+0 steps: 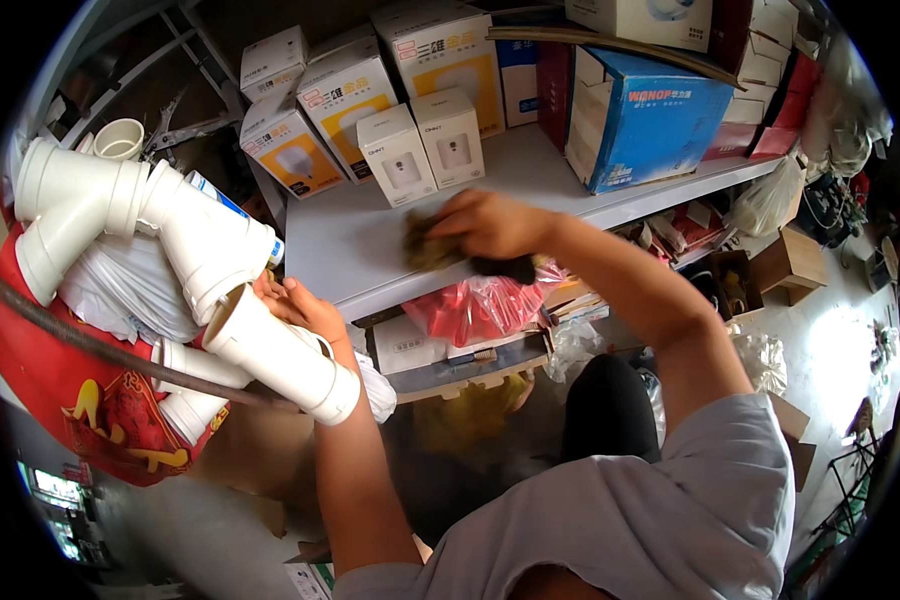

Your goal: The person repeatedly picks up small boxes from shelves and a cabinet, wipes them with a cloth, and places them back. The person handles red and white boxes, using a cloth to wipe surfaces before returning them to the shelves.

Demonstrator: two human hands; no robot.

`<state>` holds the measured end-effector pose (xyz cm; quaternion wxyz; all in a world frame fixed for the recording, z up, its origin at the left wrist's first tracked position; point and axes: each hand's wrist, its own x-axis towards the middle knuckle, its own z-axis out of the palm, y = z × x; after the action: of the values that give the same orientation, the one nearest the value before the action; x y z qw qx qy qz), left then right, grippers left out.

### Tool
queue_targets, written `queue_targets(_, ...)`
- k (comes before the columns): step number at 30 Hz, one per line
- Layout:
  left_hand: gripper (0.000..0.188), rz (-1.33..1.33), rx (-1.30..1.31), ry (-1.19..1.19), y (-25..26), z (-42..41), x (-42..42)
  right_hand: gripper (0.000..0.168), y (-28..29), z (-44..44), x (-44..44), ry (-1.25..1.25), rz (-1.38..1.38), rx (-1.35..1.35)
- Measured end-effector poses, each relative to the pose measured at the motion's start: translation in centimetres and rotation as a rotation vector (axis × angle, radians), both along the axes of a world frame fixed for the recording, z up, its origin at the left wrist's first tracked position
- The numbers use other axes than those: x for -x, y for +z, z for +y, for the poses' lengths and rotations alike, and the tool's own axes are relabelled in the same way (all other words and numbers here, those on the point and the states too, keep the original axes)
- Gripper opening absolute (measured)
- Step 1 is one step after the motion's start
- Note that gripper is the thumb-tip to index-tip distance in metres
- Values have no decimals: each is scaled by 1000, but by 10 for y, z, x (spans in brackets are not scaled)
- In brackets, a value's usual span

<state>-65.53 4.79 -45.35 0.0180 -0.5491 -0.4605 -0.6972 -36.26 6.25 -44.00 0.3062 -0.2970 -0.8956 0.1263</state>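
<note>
My right hand (495, 225) is closed on a dark, brownish cloth (431, 241), blurred, on the grey metal shelf (345, 251). Small white boxes (397, 161) stand just beyond it. At the shelf's left end my left hand (300, 304) is beside white plastic pipe fittings, its palm partly up and its fingers partly hidden behind them. Nearest to it is a white pipe fitting (285, 356) lying slanted over my forearm; whether the hand grips it cannot be told. A white Y-shaped fitting (82, 202) is farther left.
Light bulb boxes (292, 150) and a blue carton (660, 120) stand at the back of the shelf. Below its front edge is a red plastic bag (480, 307) on a lower shelf. A red printed bag (112, 405) and a dark rod (120, 352) are at the left.
</note>
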Motion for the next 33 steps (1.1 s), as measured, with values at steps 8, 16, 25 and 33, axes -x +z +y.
queue_targets(8,58,280,83,69,-3,13,-27,41,2,-14,-66,-580,-101,-106)
queue_targets(16,104,280,131,-7,41,36,-186,38,-4,-15,-69,-569,29,-115)
queue_targets(25,124,282,687,161,87,52,-216,37,-9,-14,-74,-567,81,-100)
queue_targets(33,113,-59,300,-167,31,84,-148,36,-5,-18,-72,-535,151,-141)
